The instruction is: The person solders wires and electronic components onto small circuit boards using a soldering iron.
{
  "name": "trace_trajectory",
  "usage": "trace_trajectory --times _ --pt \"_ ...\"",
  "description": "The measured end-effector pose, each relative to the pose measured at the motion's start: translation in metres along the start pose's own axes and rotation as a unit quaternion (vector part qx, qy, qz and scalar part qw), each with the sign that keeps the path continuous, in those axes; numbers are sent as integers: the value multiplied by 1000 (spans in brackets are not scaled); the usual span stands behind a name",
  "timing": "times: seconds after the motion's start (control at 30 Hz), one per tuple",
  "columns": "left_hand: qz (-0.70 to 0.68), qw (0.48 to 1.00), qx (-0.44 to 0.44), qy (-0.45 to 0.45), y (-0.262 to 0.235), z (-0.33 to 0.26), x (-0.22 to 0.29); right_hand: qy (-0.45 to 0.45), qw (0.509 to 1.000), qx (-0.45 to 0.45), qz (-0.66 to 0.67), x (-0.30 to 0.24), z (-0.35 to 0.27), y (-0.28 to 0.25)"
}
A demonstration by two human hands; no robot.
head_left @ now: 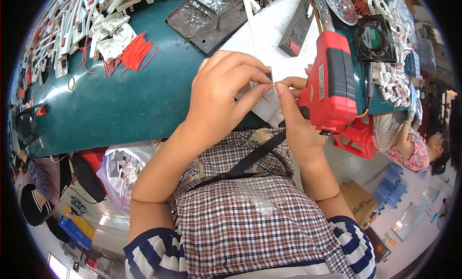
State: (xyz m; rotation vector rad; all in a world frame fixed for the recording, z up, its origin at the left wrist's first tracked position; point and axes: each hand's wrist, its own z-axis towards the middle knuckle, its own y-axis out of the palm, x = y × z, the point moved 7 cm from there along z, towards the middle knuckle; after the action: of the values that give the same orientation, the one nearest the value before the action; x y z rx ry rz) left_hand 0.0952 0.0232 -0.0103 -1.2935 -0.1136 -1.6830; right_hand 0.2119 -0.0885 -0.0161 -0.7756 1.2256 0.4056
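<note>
My left hand (216, 89) is closed in a pinch, thumb against forefinger, over a white sheet on the bench. Facing it, my right hand (298, 108) pinches at the same spot, the fingertips of both hands nearly meeting. Between them is a thin red wire (266, 99), its loose end hanging below my left thumb. A small dark piece (269, 73) shows beside the left fingertips; its kind is unclear. A red-and-black power tool (333, 82) covers part of my right hand; whether they touch is hidden.
Cut red wires (137, 53) lie on the green bench (110, 110) at left, beside heaped white plastic parts (113, 26). Dark metal trays (207, 19), a dark bar (296, 31) and a small fan (375, 38) stand beyond. Another person (414, 146) sits at right.
</note>
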Motion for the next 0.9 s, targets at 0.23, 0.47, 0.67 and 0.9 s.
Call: trace_trajectory --times 0.23,0.47,0.67,0.9 --pt "-36 997 33 -51 -1 3 2 -32 994 3 -108 -33 -1 -22" --pt "-6 998 58 -18 -3 2 -4 90 996 -4 14 -51 -20 -79" --pt "8 999 48 -3 0 1 -1 192 980 32 51 -59 -34 -108" --pt "16 998 54 -1 -1 2 1 290 957 -7 5 -43 -38 -114"
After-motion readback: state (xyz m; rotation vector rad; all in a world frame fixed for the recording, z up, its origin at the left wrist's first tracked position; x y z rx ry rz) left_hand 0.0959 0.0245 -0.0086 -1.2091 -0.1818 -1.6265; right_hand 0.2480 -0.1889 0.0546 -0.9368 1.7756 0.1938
